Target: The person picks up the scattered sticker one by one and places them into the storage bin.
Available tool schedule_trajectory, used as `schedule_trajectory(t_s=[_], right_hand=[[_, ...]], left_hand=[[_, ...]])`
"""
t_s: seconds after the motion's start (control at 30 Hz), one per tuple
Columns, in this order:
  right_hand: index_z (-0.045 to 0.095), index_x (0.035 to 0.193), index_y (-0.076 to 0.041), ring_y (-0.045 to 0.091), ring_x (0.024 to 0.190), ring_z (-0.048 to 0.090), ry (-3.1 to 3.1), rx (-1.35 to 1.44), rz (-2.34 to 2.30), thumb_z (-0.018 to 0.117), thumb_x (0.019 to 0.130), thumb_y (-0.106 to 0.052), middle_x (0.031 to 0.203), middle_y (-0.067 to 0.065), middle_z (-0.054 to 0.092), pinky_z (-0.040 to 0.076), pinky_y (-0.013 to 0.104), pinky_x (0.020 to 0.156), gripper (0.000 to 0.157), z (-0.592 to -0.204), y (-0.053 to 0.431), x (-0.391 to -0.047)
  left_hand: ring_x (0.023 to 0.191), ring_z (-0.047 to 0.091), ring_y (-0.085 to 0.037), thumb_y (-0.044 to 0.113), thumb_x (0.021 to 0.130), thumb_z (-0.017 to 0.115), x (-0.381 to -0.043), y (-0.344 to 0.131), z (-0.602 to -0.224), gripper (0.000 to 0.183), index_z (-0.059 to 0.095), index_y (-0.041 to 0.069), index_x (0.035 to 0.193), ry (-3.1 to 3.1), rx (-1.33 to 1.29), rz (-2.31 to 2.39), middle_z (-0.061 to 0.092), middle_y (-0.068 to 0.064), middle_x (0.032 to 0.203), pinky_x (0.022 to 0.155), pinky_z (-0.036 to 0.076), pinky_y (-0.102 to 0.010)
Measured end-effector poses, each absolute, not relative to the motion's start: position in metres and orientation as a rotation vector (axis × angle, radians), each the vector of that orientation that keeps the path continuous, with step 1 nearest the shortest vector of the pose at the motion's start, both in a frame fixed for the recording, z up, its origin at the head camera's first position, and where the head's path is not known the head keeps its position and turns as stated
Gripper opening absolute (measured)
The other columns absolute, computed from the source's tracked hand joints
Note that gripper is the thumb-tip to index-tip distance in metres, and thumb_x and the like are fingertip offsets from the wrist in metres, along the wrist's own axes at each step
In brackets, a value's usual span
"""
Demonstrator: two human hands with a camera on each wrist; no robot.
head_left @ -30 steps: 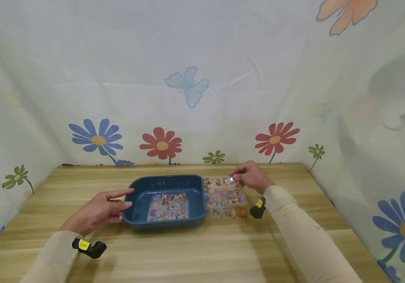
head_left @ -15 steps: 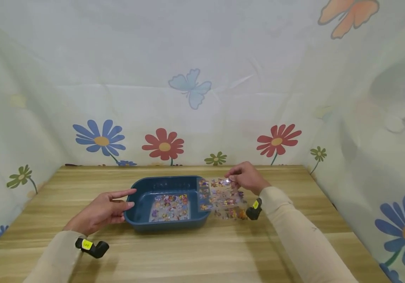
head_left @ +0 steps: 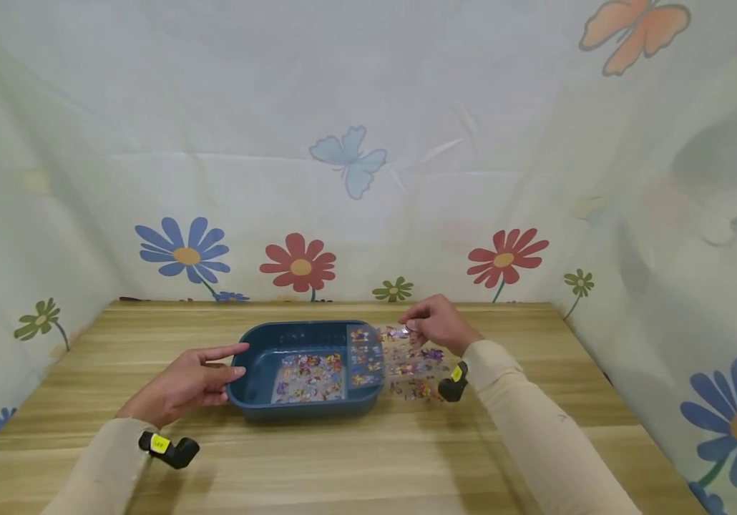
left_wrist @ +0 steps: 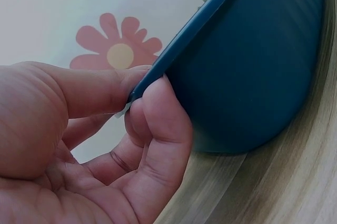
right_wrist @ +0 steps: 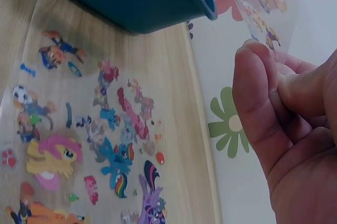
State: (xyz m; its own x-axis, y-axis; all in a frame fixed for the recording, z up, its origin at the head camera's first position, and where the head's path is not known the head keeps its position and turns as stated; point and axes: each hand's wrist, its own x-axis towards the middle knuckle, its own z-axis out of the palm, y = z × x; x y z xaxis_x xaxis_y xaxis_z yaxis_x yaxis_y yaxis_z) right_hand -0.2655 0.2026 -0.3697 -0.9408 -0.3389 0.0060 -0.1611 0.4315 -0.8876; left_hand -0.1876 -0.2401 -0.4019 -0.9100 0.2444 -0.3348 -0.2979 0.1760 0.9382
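Note:
My left hand (head_left: 182, 386) pinches the left rim of a dark blue plastic basin (head_left: 304, 412), thumb and fingers on either side of the rim in the left wrist view. From its corner, my right hand (head_left: 441, 327) pinches a clear sticker sheet (head_left: 363, 356) printed with small cartoon figures. This sheet reaches over the basin's right rim, its left part overlapping the basin's inside. Flat on the basin's floor lies another sticker sheet (head_left: 309, 378). Below the right hand, clear sheets with pony and puppy stickers (right_wrist: 108, 150) lie on the table, partly covered in the head view.
The wooden table (head_left: 317, 472) ends at a pale cloth backdrop (head_left: 214, 179) with printed flowers and butterflies, which also rises at both sides. A black wrist camera (head_left: 172, 450) sits on the left sleeve, another camera (head_left: 454, 383) on the right.
My right hand has moved left, carrying the sticker sheet from beside the basin to partly over its right rim. The left hand keeps its hold on the basin.

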Motion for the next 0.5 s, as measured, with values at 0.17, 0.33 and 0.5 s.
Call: schedule_trajectory(t_s=[0.17, 0.33, 0.5], right_hand=[[0.069, 0.112, 0.007, 0.018, 0.063, 0.065, 2.498, -0.441, -1.531, 0.056, 0.096, 0.002, 0.087, 0.015, 0.069, 0.061, 0.039, 0.066, 0.021, -0.369, 0.199, -0.265], [0.071, 0.110, 0.005, 0.018, 0.064, 0.066, 2.482, -0.455, -1.532, 0.055, 0.096, 0.003, 0.091, 0.017, 0.069, 0.061, 0.037, 0.065, 0.021, -0.369, 0.195, -0.265], [0.070, 0.110, 0.006, 0.018, 0.065, 0.067, 2.479, -0.485, -1.522, 0.055, 0.096, 0.003, 0.091, 0.017, 0.069, 0.061, 0.035, 0.065, 0.021, -0.366, 0.189, -0.266]], left_hand=[[0.067, 0.059, -0.016, 0.026, 0.090, 0.073, -0.187, -0.238, -0.402, 0.074, 0.036, 0.017, 0.153, 2.047, -0.046, 1.779, 0.061, -0.002, 0.081, 0.070, 0.058, -0.029], [0.068, 0.059, -0.017, 0.026, 0.089, 0.073, -0.187, -0.237, -0.402, 0.074, 0.037, 0.017, 0.153, 2.052, -0.052, 1.777, 0.060, -0.003, 0.080, 0.070, 0.058, -0.029], [0.067, 0.059, -0.016, 0.025, 0.090, 0.073, -0.187, -0.240, -0.401, 0.073, 0.037, 0.017, 0.153, 2.062, -0.059, 1.775, 0.060, -0.003, 0.081, 0.070, 0.058, -0.029]])
